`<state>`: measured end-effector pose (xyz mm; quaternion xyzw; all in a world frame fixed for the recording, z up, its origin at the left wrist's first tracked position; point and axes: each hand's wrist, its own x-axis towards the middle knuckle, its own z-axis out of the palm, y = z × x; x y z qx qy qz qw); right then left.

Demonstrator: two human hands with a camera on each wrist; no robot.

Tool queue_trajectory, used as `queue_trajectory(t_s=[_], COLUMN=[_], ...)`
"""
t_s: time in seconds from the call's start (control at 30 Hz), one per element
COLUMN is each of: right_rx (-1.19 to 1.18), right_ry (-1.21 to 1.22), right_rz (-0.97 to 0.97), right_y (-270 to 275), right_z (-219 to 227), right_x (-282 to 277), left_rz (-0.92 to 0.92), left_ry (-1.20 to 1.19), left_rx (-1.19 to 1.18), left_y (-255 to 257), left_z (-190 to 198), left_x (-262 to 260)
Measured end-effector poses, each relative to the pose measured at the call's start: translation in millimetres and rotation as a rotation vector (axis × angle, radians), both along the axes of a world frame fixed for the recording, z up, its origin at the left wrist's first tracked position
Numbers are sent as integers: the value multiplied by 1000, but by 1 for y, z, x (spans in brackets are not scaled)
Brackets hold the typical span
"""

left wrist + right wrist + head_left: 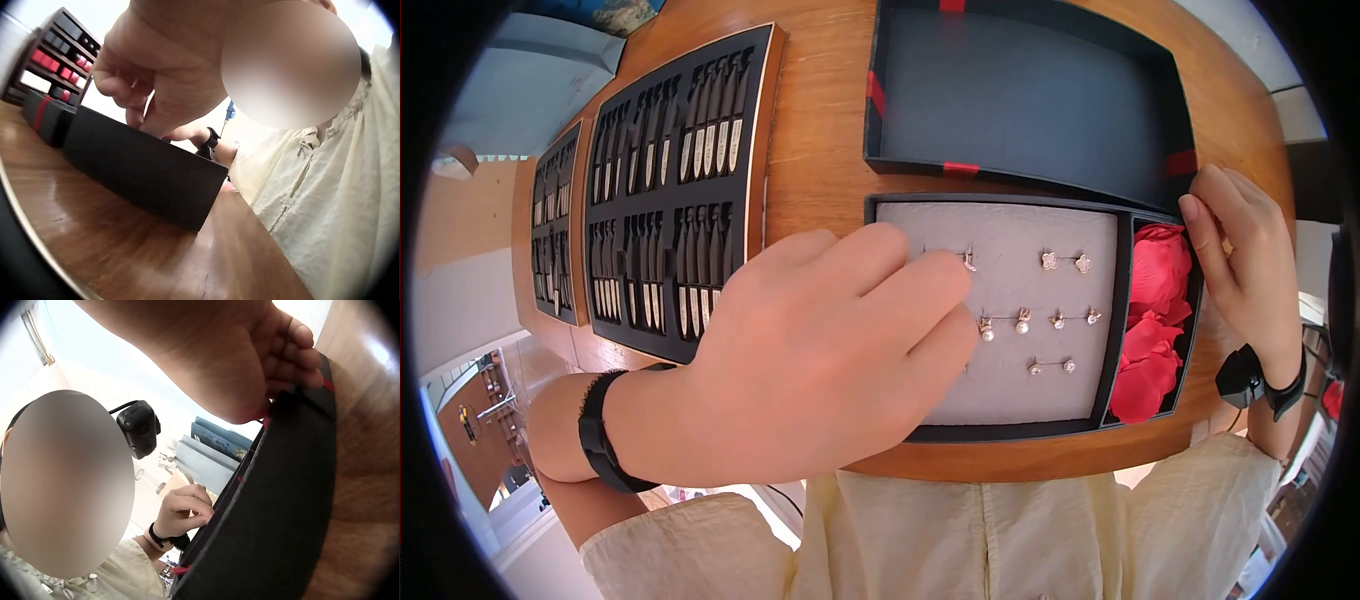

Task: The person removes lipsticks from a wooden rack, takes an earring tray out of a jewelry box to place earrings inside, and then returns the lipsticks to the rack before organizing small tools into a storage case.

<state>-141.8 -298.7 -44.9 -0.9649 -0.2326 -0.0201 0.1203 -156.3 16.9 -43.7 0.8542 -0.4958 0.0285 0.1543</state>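
Observation:
My left hand [820, 340] is over the grey pad [1055, 220] of a black box, its fingers bent down; the head view hides their tips. In the left wrist view this hand [165, 69] reaches over the box wall [144, 169] with curled fingers; whether they pinch anything cannot be told. Pairs of small earrings, some with pearls [1022, 327] and some flower-shaped [1049, 260], sit in the pad. Red petals [1160, 270] fill the side compartment. My right hand [1245, 250] rests with loosely bent fingers at the box's right edge, near the lid corner.
Behind the box lies an open black lid [1020, 90] with red ribbon pieces. To the left are trays [675, 190] of dark-handled pieces in slots, and a pale blue bag or box [540, 80]. A shelf [62, 50] stands farther off.

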Motion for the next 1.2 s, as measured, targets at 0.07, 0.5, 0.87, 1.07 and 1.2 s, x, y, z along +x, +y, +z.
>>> queue_trajectory(t_s=[0.07, 0.5, 0.87, 1.07, 1.2], right_rx=[12, -19, 155, 175, 106], right_ry=[-17, -105, -174, -165, -65], right_rz=[12, 73, 646, 687, 734], right_y=[1, -3, 35, 43, 40], right_z=[-1, 0, 7, -6, -1], right_x=[0, -1, -37, -37, -35], left_rz=[-8, -74, -13, -5, 1], left_ry=[-5, -70, 105, 121, 120], left_rx=[-7, 100, 76, 113, 121], left_y=[0, -7, -13, -20, -21], left_z=[-1, 7, 8, 7, 6], left_x=[1, 3, 4, 0, -1])
